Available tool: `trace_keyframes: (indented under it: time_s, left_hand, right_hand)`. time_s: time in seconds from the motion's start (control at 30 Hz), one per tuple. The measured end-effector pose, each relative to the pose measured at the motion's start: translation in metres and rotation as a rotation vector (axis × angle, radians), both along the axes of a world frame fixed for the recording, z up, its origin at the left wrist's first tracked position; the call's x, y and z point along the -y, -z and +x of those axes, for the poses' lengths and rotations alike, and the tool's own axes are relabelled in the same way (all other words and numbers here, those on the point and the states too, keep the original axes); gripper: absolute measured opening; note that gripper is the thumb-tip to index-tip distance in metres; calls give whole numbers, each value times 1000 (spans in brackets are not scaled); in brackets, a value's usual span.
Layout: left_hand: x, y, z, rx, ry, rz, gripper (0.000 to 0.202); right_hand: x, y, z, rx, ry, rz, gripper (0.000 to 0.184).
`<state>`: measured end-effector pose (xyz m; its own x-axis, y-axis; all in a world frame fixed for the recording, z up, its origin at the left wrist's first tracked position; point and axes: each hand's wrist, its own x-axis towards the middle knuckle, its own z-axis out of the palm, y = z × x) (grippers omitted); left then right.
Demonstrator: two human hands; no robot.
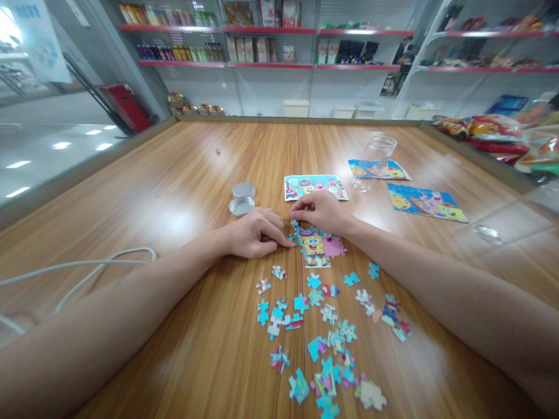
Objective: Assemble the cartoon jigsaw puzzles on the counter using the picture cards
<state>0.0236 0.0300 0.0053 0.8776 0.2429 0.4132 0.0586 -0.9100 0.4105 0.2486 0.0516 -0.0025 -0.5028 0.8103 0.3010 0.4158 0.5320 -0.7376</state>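
Observation:
A partly joined jigsaw puzzle [313,245] with a yellow square cartoon character and a pink one lies on the table. My right hand [323,212] is at its upper left, thumb and fingertips pinched on a small blue puzzle piece [294,223]. My left hand [257,233] rests at the puzzle's left side, its index finger stretched to the edge pieces and the other fingers loosely bent, holding nothing. Just beyond my hands lies a printed picture card [317,187] with the cartoon characters. Loose puzzle pieces [301,302] are scattered between my forearms, some overlapping.
Two round metal tins or lids [241,205] stand beyond my left hand. A clear plastic jar [379,152] sits by a blue picture sheet [395,170], with another picture sheet [428,202] nearer. A white cable [109,262] lies at left. Stocked shelves [271,64] stand behind the table.

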Motion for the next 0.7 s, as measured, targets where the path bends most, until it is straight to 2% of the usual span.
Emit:
trace_keyframes:
  time_s: [0.23,0.5,0.6,0.7]
  left_hand:
    - [0,1,0,-2,-8,11,34]
    - [0,0,0,6,4,14,34]
    - [0,0,0,10,1,19,34]
    - [0,0,0,5,-4,26,34]
  right_hand:
    - [-1,-1,4,-21,-41,5,11]
    - [8,-8,3,94,-67,262,5]
    - [8,-8,2,84,-76,251,4]
    - [10,-10,1,35,-80,160,5]
